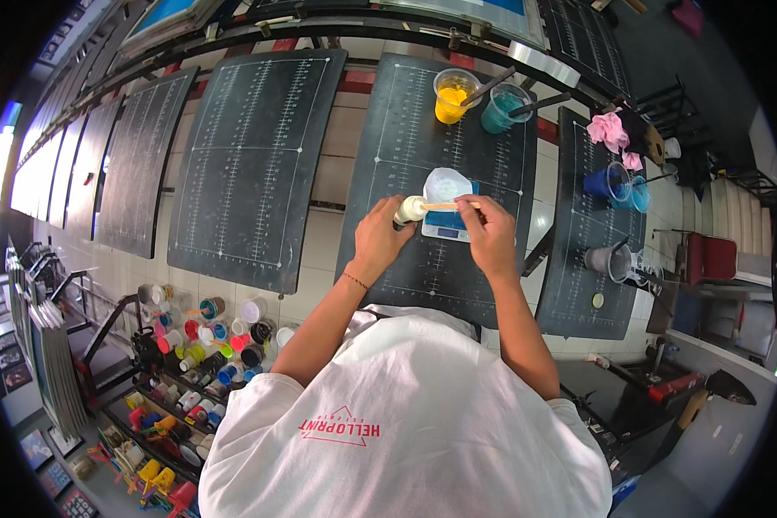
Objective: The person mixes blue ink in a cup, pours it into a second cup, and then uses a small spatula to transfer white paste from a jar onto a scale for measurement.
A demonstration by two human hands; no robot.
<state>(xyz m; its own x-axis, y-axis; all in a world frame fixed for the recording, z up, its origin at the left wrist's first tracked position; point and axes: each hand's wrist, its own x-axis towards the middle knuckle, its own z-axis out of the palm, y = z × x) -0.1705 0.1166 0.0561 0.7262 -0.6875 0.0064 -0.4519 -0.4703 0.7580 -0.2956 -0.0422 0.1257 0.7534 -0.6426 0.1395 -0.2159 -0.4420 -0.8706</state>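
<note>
My left hand (376, 240) is closed round a small cream-coloured jar (411, 208), tilted with its mouth toward the right. My right hand (494, 242) pinches a flat wooden stick (442, 206), whose far end is at the jar's mouth. Just beyond both hands, a clear plastic cup (447, 183) with whitish contents sits on a digital scale (445, 233) with a blue top. The scale rests on a black board (388, 129) printed with white ruler marks. How much the jar holds cannot be seen.
Farther back on the board stand a cup of yellow ink (450, 105) and a cup of teal ink (497, 114), each with a dark stirrer. Blue ink cups (603, 182) and a pink cloth (608, 131) are on the right board. Several ink jars (252, 311) crowd the lower left.
</note>
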